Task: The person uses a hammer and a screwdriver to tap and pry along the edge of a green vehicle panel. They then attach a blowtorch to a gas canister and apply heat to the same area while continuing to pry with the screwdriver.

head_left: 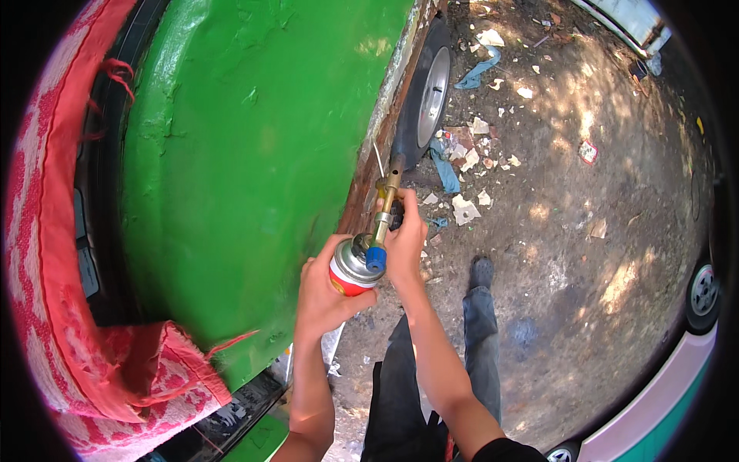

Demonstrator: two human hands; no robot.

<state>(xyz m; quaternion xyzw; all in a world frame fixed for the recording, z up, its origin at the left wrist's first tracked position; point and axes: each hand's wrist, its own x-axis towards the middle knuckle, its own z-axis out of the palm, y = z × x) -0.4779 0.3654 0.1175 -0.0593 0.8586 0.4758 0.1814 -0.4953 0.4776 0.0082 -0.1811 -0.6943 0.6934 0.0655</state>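
My left hand (317, 296) is wrapped round a gas canister (356, 269) with a silver top and a red and white body. On top of the canister sits a brass blowtorch head (390, 189) with a blue knob (376, 259) at its near end. My right hand (406, 240) grips the torch head from the right, its fingers around a dark part beside the brass tube. No flame shows at the nozzle. Both hands are just off the rusty edge of a green-painted car panel (231, 192).
A car wheel (431, 96) stands beyond the torch. A red and pink patterned cloth (58, 308) lies along the left. Paint flakes (465, 209) and blue rags (444, 165) litter the dirt ground. At the lower right is a pink and teal vehicle (654, 408).
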